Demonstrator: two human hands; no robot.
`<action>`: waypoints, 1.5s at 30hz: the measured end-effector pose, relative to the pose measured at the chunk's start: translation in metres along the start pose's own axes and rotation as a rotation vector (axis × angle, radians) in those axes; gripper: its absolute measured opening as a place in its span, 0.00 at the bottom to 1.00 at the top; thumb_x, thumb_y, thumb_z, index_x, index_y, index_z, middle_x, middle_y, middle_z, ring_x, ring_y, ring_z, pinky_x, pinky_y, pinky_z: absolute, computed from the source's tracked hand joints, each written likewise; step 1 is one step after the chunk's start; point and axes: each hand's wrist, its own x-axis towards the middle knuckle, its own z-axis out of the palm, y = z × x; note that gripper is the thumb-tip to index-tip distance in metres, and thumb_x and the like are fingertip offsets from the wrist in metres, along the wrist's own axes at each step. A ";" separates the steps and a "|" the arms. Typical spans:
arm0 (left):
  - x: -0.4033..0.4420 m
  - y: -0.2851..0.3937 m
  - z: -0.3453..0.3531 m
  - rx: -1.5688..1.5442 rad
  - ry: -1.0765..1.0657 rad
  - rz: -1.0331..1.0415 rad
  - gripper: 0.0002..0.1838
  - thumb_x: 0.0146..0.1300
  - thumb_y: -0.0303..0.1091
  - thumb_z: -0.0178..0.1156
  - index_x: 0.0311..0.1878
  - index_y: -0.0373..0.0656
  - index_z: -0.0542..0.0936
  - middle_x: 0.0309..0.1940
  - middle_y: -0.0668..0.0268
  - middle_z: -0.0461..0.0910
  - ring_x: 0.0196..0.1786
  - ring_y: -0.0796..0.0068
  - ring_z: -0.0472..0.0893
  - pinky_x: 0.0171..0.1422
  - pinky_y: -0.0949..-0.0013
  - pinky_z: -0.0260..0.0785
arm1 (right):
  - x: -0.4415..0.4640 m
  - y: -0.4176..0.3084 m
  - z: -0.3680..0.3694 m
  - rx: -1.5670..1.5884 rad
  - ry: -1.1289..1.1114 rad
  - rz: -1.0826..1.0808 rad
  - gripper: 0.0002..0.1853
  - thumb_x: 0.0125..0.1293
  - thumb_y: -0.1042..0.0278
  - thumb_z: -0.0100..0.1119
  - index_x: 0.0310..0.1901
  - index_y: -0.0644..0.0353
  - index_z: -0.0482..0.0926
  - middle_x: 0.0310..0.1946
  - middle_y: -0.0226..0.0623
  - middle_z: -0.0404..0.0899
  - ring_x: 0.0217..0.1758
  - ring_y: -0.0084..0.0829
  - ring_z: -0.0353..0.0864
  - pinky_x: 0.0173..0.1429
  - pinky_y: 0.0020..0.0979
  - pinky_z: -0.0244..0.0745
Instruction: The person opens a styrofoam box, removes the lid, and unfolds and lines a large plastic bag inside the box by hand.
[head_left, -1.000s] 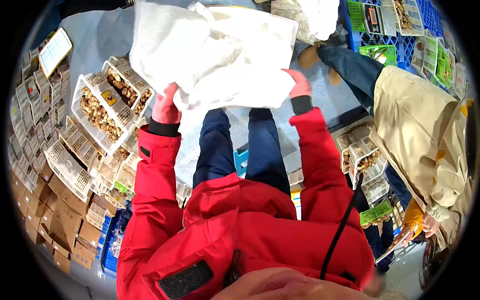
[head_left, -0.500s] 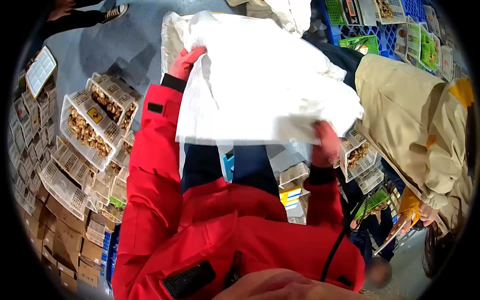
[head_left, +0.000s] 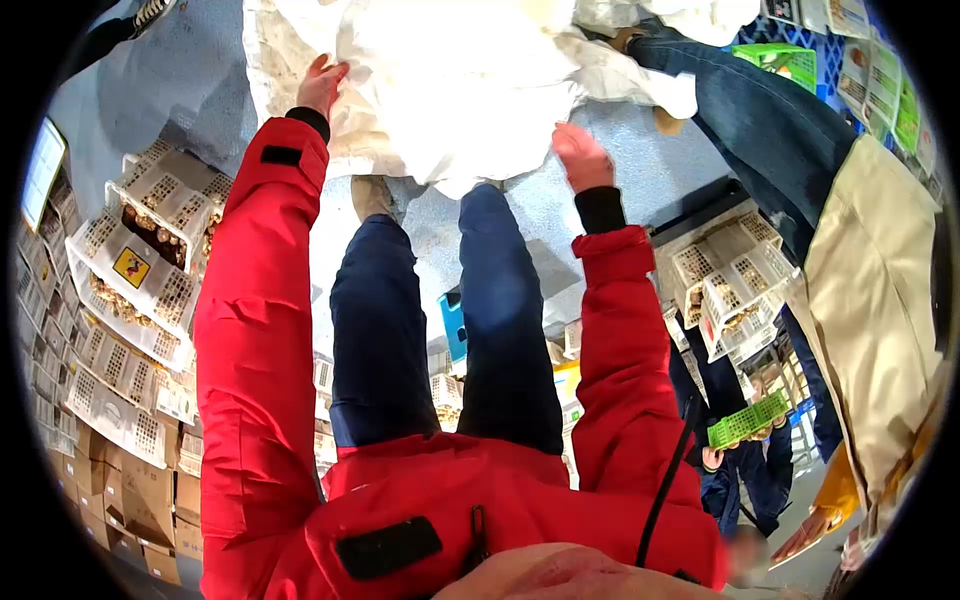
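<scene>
A large white sheet (head_left: 440,90), crumpled along its lower edge and washed out by bright light, spreads across the top of the head view. My left hand (head_left: 322,88) is at its left part, fingers closed on a fold, though the fingertips are hard to see against the white. Just off the sheet's lower right edge is my right hand (head_left: 583,158), its fingers stretched toward the material with nothing visible in them. Whether the fingertips touch the edge I cannot tell. Both arms reach forward in red sleeves.
White crates (head_left: 140,260) of brown, mushroom-like pieces are stacked at left, above cardboard boxes (head_left: 130,490). More crates (head_left: 730,280) stand at right. A person in a beige coat (head_left: 870,260) is close on my right. Someone beyond holds a green basket (head_left: 748,420).
The white sheet has dropped forward, away from my body, and bunched at its near edge. My right hand has come up and left, from the sheet's near corner to beside its edge.
</scene>
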 end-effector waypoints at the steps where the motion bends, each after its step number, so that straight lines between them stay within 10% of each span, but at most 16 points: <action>1: -0.006 0.000 0.000 0.043 0.115 0.031 0.30 0.53 0.33 0.56 0.59 0.39 0.58 0.47 0.60 0.71 0.47 0.72 0.71 0.51 0.72 0.61 | 0.011 -0.012 -0.009 0.461 0.094 0.393 0.17 0.53 0.66 0.55 0.45 0.62 0.74 0.44 0.44 0.74 0.46 0.31 0.74 0.48 0.24 0.67; 3: -0.031 0.019 0.004 0.138 0.340 0.107 0.33 0.49 0.33 0.59 0.58 0.34 0.58 0.44 0.57 0.72 0.47 0.68 0.72 0.49 0.71 0.62 | 0.037 -0.008 -0.012 0.405 0.294 0.186 0.20 0.50 0.64 0.57 0.46 0.60 0.73 0.43 0.44 0.74 0.46 0.37 0.74 0.50 0.28 0.66; 5: -0.040 0.008 0.008 0.835 0.486 0.934 0.26 0.49 0.33 0.58 0.52 0.33 0.65 0.48 0.50 0.69 0.50 0.57 0.69 0.55 0.64 0.60 | 0.078 0.014 -0.009 0.008 0.365 0.133 0.24 0.48 0.60 0.58 0.48 0.60 0.71 0.43 0.46 0.73 0.46 0.43 0.71 0.51 0.33 0.66; 7: -0.072 0.009 0.046 0.921 0.227 1.005 0.24 0.48 0.33 0.59 0.50 0.39 0.68 0.50 0.53 0.68 0.54 0.56 0.67 0.58 0.65 0.59 | 0.116 0.029 -0.005 -0.014 0.457 0.093 0.28 0.47 0.56 0.58 0.49 0.63 0.69 0.44 0.49 0.72 0.49 0.44 0.70 0.53 0.35 0.64; 12: -0.072 -0.077 0.098 1.256 -0.346 0.546 0.28 0.53 0.52 0.48 0.58 0.55 0.63 0.61 0.62 0.56 0.65 0.61 0.52 0.66 0.61 0.45 | 0.177 0.116 0.023 0.156 0.152 0.212 0.26 0.48 0.51 0.57 0.47 0.57 0.73 0.44 0.44 0.74 0.47 0.40 0.72 0.51 0.32 0.66; 14: -0.068 -0.094 0.102 1.396 -0.413 0.422 0.28 0.53 0.53 0.46 0.58 0.55 0.64 0.60 0.63 0.58 0.64 0.60 0.54 0.65 0.61 0.46 | 0.162 0.036 -0.023 -0.136 0.105 0.266 0.22 0.49 0.50 0.56 0.44 0.53 0.76 0.40 0.41 0.76 0.44 0.37 0.74 0.49 0.30 0.67; 19: -0.064 -0.111 0.092 1.436 -0.661 0.203 0.27 0.55 0.56 0.43 0.56 0.54 0.66 0.58 0.66 0.62 0.64 0.66 0.55 0.65 0.59 0.44 | 0.188 0.037 -0.043 -0.197 0.545 -0.315 0.16 0.49 0.51 0.56 0.37 0.49 0.79 0.29 0.37 0.78 0.33 0.39 0.77 0.38 0.35 0.70; 24: -0.057 -0.097 0.091 1.361 -0.726 0.101 0.28 0.55 0.55 0.43 0.55 0.49 0.67 0.53 0.59 0.68 0.56 0.62 0.66 0.60 0.68 0.56 | 0.182 -0.046 -0.060 -0.257 0.711 -0.260 0.16 0.52 0.67 0.53 0.45 0.60 0.72 0.43 0.43 0.73 0.48 0.42 0.69 0.52 0.36 0.64; 27: -0.041 -0.109 0.085 1.244 -0.580 0.170 0.27 0.55 0.55 0.44 0.53 0.48 0.68 0.51 0.57 0.69 0.55 0.62 0.68 0.59 0.66 0.57 | 0.151 -0.014 -0.038 -0.189 0.826 -0.210 0.21 0.50 0.59 0.57 0.46 0.59 0.72 0.36 0.44 0.76 0.39 0.40 0.74 0.47 0.33 0.66; 31: -0.040 -0.031 0.111 1.181 -0.133 0.709 0.24 0.55 0.49 0.48 0.52 0.48 0.68 0.51 0.59 0.69 0.53 0.61 0.68 0.55 0.64 0.61 | 0.102 0.096 0.013 0.601 0.708 0.206 0.24 0.53 0.57 0.56 0.44 0.70 0.70 0.40 0.42 0.73 0.43 0.31 0.70 0.48 0.27 0.64; 35: 0.007 -0.010 0.158 1.053 -0.018 1.047 0.29 0.53 0.51 0.50 0.58 0.53 0.62 0.60 0.59 0.58 0.61 0.57 0.59 0.59 0.60 0.57 | 0.067 0.126 0.068 1.229 0.332 1.418 0.28 0.59 0.48 0.48 0.55 0.58 0.61 0.51 0.35 0.66 0.53 0.33 0.65 0.55 0.38 0.62; 37: 0.034 -0.019 0.175 1.092 -0.003 0.988 0.30 0.53 0.52 0.51 0.60 0.56 0.59 0.62 0.56 0.53 0.62 0.50 0.54 0.61 0.55 0.52 | 0.063 0.155 0.103 1.930 -0.213 0.858 0.28 0.59 0.47 0.47 0.56 0.55 0.61 0.52 0.34 0.66 0.57 0.35 0.62 0.57 0.37 0.61; 41: 0.076 -0.048 0.189 1.273 0.000 0.871 0.33 0.52 0.56 0.49 0.62 0.60 0.55 0.63 0.54 0.49 0.63 0.43 0.49 0.62 0.47 0.46 | 0.076 0.127 0.087 0.131 0.117 0.054 0.19 0.53 0.63 0.54 0.46 0.60 0.68 0.34 0.50 0.73 0.40 0.50 0.71 0.42 0.34 0.70; 45: 0.162 -0.118 0.172 1.530 -0.055 0.892 0.36 0.51 0.60 0.47 0.63 0.66 0.50 0.65 0.58 0.45 0.64 0.44 0.47 0.64 0.47 0.42 | 0.041 0.208 0.102 1.689 0.442 0.533 0.04 0.59 0.71 0.45 0.32 0.56 0.71 0.25 0.28 0.73 0.34 0.29 0.73 0.39 0.27 0.69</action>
